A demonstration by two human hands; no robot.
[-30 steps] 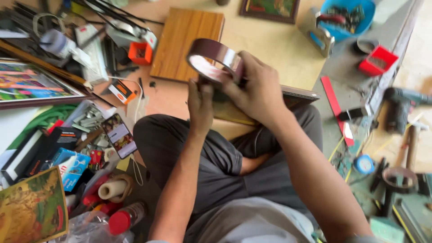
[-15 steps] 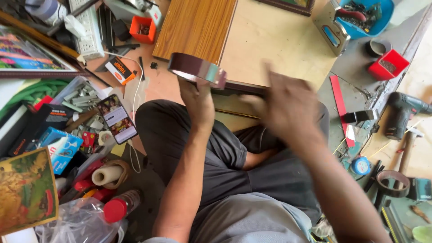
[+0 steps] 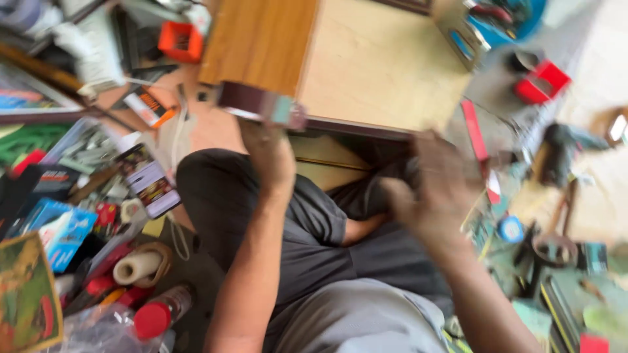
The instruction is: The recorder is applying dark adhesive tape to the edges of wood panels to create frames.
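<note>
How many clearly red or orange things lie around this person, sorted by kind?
Small open boxes: 2, the orange plastic box and the red plastic box.
Flat red strip: 1.
Red round bottle cap: 1.
Total: 4. Blur hides smaller red bits at the left.

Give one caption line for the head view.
Left hand holds a brown tape roll; blurred right hand hovers beside it.

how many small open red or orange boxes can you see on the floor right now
2. One orange box lies at the top left beside the wooden board; one red box sits at the upper right. The picture is blurred and the floor cluttered, so others may be hidden.
</note>
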